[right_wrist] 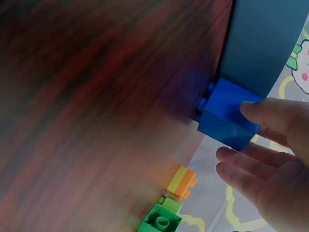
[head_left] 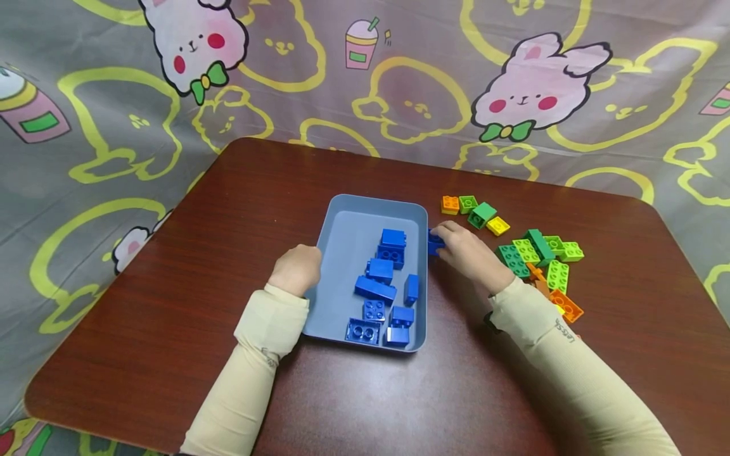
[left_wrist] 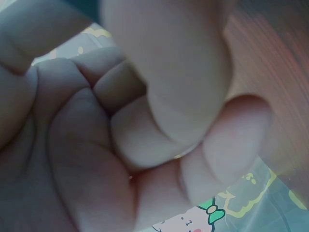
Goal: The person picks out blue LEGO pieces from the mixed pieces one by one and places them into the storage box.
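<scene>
A blue-grey tray (head_left: 348, 253) lies on the table with several blue toy bricks (head_left: 381, 269) inside, mostly along its right half. At the tray's left rim my left hand (head_left: 295, 269) has its fingers curled, with the rim held at the thumb and index finger. In the left wrist view only a dark corner of the tray (left_wrist: 86, 6) shows above the curled fingers (left_wrist: 169, 72). My right hand (head_left: 464, 250) pinches another blue brick (right_wrist: 227, 113) between thumb and fingers. That brick is outside the tray, right beside its right wall.
Orange, green and yellow bricks (head_left: 482, 214) lie in a short row behind my right hand. A larger group of green and orange bricks (head_left: 536, 250) spreads further right, partly behind the right forearm. A patterned cloth (head_left: 319, 82) hangs behind the brown table (head_left: 188, 285).
</scene>
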Demonstrator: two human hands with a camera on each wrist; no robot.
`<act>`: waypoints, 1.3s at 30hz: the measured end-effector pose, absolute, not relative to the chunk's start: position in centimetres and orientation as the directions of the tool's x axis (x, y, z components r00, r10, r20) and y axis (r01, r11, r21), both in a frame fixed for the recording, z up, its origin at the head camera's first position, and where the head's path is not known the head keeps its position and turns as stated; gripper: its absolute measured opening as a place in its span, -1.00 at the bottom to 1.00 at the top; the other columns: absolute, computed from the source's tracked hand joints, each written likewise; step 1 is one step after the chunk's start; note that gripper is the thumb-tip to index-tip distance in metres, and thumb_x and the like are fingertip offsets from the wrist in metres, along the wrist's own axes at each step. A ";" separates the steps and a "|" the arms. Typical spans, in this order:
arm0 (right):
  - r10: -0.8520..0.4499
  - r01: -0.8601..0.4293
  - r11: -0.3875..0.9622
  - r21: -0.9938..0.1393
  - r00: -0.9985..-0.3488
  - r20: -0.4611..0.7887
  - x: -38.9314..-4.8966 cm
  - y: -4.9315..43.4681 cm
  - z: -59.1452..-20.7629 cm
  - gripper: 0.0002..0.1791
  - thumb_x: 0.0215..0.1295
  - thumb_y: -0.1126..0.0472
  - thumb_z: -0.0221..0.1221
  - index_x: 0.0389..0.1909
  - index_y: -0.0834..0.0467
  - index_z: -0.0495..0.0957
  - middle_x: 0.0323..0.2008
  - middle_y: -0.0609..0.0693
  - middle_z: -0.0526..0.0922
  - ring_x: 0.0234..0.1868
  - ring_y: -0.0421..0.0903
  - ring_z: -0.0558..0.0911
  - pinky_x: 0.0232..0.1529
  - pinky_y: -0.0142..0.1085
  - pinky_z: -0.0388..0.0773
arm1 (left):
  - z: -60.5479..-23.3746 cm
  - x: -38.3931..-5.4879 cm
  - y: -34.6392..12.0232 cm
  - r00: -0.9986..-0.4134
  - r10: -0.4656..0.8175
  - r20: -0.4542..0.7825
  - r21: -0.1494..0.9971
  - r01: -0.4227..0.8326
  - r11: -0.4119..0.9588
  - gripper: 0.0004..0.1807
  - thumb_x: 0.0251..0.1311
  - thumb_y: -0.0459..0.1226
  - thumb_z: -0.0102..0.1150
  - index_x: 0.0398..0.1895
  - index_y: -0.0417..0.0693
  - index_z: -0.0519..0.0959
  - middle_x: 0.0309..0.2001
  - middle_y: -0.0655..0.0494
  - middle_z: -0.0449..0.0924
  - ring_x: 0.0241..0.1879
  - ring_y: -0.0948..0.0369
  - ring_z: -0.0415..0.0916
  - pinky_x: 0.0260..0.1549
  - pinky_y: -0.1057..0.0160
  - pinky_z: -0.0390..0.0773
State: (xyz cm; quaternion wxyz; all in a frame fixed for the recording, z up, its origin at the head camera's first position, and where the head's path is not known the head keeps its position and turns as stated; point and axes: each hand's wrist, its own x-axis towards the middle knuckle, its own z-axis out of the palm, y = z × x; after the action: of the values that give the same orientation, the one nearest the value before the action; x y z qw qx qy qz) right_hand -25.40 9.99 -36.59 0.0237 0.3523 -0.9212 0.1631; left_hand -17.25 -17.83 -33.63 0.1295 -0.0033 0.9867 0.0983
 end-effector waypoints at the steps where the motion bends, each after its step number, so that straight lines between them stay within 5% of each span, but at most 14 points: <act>1: -0.642 -0.659 0.697 -0.282 -0.749 0.163 -25.4 10.0 -36.6 -0.65 0.10 0.43 0.17 -0.05 0.39 0.43 -0.08 0.25 0.46 -0.13 0.10 0.48 -0.14 -0.09 0.45 | -33.6 -17.2 -17.8 -0.966 0.019 -0.256 0.194 -0.032 0.980 -0.79 0.14 -0.48 -0.12 -0.34 -0.33 0.57 -0.40 -0.20 0.53 -0.51 0.07 0.45 -0.53 0.07 0.47; 39: -0.531 -0.602 0.726 -0.333 -0.798 0.283 -23.3 9.9 -35.8 -0.70 0.02 0.49 0.18 -0.16 0.42 0.47 -0.16 0.25 0.45 -0.20 0.11 0.50 -0.19 -0.08 0.48 | -33.7 -17.2 -17.7 -0.969 0.017 -0.247 0.196 -0.033 0.980 -0.78 0.15 -0.49 -0.14 -0.33 -0.34 0.56 -0.36 -0.22 0.54 -0.48 0.05 0.47 -0.51 0.05 0.48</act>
State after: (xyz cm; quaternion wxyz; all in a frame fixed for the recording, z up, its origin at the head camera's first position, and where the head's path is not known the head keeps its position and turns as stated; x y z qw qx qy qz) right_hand -23.32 9.87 -35.83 0.0844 0.3062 -0.9252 0.2079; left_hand -17.22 -17.66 -33.71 0.1245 -0.0041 0.9872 0.0998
